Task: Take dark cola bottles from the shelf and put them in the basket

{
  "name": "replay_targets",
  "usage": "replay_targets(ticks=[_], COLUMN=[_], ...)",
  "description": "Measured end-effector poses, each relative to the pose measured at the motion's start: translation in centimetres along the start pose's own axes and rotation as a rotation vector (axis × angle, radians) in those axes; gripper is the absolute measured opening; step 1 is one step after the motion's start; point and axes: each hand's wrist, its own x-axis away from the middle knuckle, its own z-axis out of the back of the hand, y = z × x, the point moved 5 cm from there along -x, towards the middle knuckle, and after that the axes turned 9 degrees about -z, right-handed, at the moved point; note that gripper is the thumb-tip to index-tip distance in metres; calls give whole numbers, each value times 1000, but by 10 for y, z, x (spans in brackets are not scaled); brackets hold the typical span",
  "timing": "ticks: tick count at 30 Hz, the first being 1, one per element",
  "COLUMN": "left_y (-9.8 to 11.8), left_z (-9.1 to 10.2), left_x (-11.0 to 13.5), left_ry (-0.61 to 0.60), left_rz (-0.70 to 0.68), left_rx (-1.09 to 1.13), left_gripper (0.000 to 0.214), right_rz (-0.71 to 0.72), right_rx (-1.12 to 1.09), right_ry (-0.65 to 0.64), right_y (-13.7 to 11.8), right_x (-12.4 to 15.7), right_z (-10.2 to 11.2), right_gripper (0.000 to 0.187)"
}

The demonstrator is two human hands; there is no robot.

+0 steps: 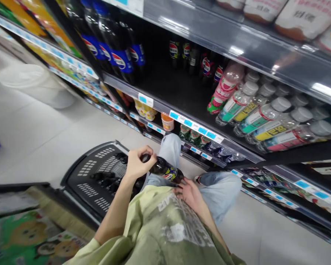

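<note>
A dark cola bottle (165, 170) with a yellow-green and blue label lies tilted in front of my knees. My left hand (139, 162) is closed around its cap end, thumb and fingers curled in a ring. At the other end, the fingers of my right hand (192, 194) are bent against the bottle's base. Under my left forearm stands a black shopping basket (85, 167) with slotted walls. Several dark bottles (106, 179) lie inside it, partly hidden by my arm.
A shelf unit stands ahead, its shelf edge (182, 119) lined with price tags. Large cola bottles (121, 60), small cola bottles (206, 66) and clear drink bottles (276, 119) stand on it. A white bucket (30, 82) is on the floor at left; a printed carton (27, 235) is nearer.
</note>
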Motion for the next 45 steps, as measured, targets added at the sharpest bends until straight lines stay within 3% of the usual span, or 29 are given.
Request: replay_targets(ticks=[4,9,14,21,28,38,45], left_y=[-1,-26,-65,-140,-205,-247,-293], left_z=[20,51,82,114,131,133,154], left_x=[5,11,27,59,97,117,126], left_ry=[77,114,178,218,151,105,124], left_rz=[25,137,347,607,741,811,871], left_rx=[-174,-457,-669,-746,-699,-742,-734], left_gripper=[20,19,18,21,27,30,37], right_rz=[-43,-91,-167,-231,-194,-217,-204], right_rx=[42,159,30,-52,57,105,267], right_ry=[1,86,87,30,49,75,69], right_y=[13,24,35,49,45,52,52], right_x=[3,1,-7,-17,-18,-21,-30], right_z=[7,19,21,27,30,38,39], right_gripper=[39,49,45,49,52,41,45])
